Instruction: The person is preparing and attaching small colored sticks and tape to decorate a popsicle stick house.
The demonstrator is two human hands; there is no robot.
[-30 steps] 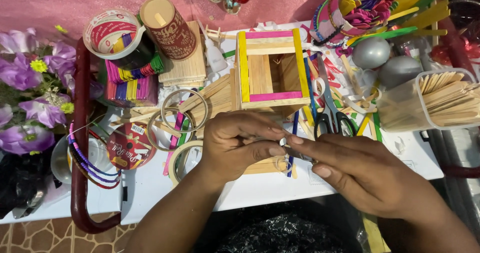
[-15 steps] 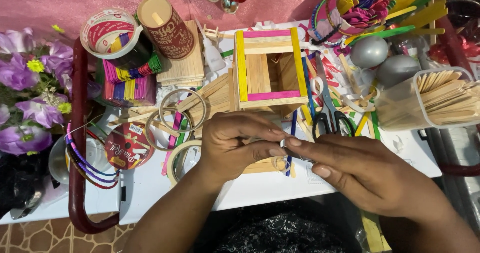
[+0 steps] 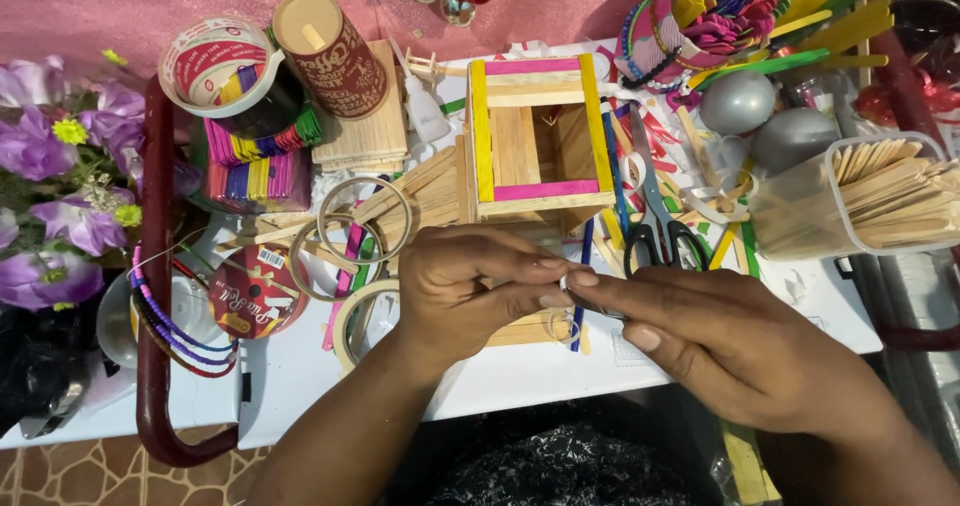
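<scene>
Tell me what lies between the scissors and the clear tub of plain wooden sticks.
In the head view, loose coloured craft sticks and a white loop of tape lie on the white table between the scissors and the clear tub.

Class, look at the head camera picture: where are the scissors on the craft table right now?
The scissors lie right of centre in the head view, just right of the stick box and left of the clear tub of plain sticks, beyond the right hand.
</scene>
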